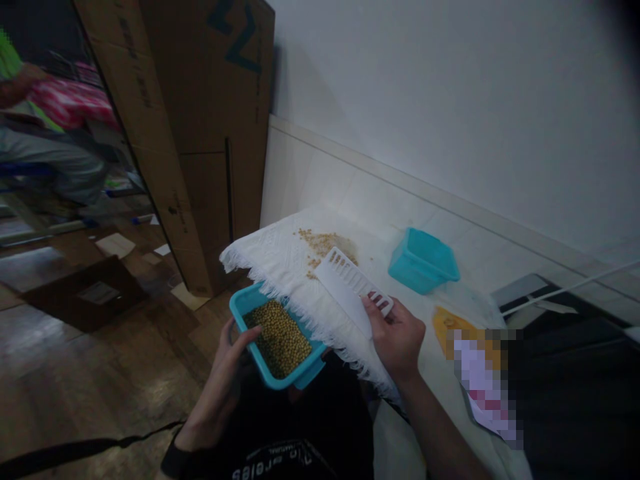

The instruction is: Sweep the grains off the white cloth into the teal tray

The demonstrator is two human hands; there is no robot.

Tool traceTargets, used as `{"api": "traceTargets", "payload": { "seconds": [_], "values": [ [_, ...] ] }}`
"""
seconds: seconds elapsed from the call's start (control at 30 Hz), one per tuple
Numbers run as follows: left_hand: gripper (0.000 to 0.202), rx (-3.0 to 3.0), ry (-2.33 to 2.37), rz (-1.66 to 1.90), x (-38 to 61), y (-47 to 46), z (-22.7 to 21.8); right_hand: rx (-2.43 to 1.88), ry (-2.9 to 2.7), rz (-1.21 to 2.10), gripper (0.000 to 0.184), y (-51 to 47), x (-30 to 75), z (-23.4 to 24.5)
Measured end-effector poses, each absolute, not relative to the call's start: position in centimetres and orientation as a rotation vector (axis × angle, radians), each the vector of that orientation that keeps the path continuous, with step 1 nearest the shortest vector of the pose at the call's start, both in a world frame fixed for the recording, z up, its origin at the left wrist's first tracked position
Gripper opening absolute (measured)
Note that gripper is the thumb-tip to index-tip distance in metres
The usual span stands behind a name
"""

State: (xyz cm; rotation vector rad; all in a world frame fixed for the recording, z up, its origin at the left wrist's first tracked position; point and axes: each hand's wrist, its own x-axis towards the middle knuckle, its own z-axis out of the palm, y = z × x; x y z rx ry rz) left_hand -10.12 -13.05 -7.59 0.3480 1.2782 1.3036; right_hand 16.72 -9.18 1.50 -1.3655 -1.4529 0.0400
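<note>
My left hand grips a turquoise plastic bin at its near left rim, thumb over the edge. Soybeans fill much of it, and it is held just below the table's front edge. In my right hand is a flat white plastic piece with a row of slots, pinched at its near right end. Its far end rests on or just above a white fringed cloth, beside a scatter of loose beans. Whether it touches them I cannot tell.
A second turquoise bin stands on the table near the wall. An orange-yellow packet and dark items lie at the right. A tall cardboard box rises beyond the table's left end. Another person sits at the far left; cardboard lies on the floor.
</note>
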Motion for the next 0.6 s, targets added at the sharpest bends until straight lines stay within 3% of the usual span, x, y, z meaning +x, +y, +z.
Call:
{"api": "traceTargets", "payload": {
  "seconds": [0.6],
  "values": [
    [0.109, 0.349, 1.278, 1.317, -9.95, -13.06, -7.11, -1.376, -1.430, 0.134, 0.041, -9.47, 16.73, 1.31]
  ]
}}
